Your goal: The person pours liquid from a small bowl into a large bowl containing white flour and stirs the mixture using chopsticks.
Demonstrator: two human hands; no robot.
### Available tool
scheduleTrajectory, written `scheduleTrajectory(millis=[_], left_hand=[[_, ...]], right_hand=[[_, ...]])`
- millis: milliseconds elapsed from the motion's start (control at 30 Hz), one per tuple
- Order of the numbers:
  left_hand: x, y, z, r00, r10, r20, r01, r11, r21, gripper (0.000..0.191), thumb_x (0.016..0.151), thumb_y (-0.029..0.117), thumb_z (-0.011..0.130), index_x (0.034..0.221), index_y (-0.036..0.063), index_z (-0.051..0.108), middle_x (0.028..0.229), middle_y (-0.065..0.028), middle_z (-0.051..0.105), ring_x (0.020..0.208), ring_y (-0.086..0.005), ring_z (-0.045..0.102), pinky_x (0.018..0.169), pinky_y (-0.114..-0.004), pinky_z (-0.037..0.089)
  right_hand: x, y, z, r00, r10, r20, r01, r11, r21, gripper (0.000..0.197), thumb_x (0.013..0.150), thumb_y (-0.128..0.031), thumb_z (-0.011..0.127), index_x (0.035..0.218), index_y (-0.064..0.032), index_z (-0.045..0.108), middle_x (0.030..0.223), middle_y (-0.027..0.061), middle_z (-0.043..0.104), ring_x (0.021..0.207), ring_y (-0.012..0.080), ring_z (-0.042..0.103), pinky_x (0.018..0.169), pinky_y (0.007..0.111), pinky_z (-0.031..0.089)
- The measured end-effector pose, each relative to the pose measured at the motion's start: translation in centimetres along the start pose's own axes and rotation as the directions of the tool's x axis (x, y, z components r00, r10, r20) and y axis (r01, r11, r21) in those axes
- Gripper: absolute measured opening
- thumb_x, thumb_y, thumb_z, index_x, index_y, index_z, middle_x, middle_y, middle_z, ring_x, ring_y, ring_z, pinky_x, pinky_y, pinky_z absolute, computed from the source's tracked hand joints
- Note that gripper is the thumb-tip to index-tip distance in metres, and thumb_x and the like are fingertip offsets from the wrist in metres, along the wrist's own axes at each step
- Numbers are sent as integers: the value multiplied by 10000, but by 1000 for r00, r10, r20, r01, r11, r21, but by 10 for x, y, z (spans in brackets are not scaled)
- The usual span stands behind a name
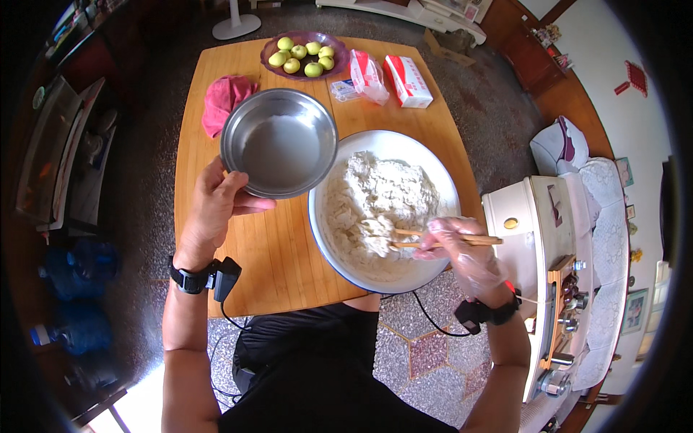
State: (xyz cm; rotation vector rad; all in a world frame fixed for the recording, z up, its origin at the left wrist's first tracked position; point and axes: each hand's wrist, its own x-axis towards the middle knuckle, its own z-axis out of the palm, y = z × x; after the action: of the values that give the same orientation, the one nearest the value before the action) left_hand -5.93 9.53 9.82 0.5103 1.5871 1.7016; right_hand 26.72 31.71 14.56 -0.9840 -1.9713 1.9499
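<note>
My left hand (219, 197) grips the near rim of a stainless steel bowl (279, 143), which holds a cloudy liquid. The bowl is beside a wide white enamel basin (452, 187) with a blue rim. Inside the basin lies a clumpy, shaggy mass of flour dough (390, 187), with finer flour around it. My right hand (460, 246), in a clear plastic glove, holds a pair of wooden chopsticks (482, 240). Their tips are in the dough, where a wet-looking lump (376, 235) sits against them.
Both bowls are over a wooden table (260, 265). Toward its far side are a pink cloth (227, 103), a purple fruit bowl (340, 60) of green fruit, a plastic-wrapped pack (369, 78) and a red-and-white box (409, 81). A white cabinet (511, 216) stands at the right. Cables (427, 314) hang from my wrist devices.
</note>
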Motion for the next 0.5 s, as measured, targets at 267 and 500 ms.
scheduleTrajectory(millis=[267,500], left_hand=[[-13,-43,-38,991,-83,-104,76,995,-70,325,1075,53,454,1361,-69,549,1073,-215,781,849,-287,816,791,-376,701],[-21,-74,-53,980,-151,-133,134,982,-131,351,1067,46,452,1388,-66,541,1107,-225,770,841,-308,815,790,-403,706]], right_hand=[[20,32,3,996,18,86,-25,996,82,244,1118,-141,595,1103,64,728,919,144,722,844,210,761,779,354,710],[60,12,23,998,-54,32,46,977,207,263,1120,-144,589,1053,82,706,916,140,688,868,269,769,791,402,719]])
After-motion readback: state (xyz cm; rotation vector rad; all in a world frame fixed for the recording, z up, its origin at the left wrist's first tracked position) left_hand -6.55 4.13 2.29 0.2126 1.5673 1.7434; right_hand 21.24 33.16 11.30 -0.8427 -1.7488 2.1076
